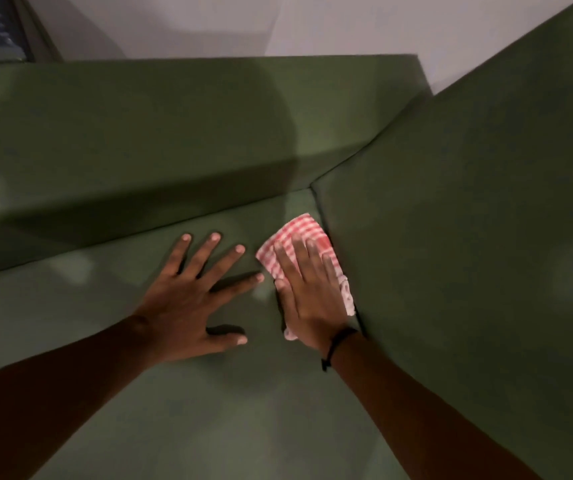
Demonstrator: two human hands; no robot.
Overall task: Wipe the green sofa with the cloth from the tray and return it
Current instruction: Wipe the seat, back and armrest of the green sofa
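Two flat hands on a green sofa, one pressing a checked cloth.

The green sofa [139, 133] fills the view, its seat meeting an upright cushion on the right. The left hand [188, 303] lies spread and empty on the seat. The right hand [307, 299], a dark band [338, 344] at its wrist, lies flat with fingers extended on the red-and-white cloth [300, 230], seemingly tight against the cushion seam. No writing shows.
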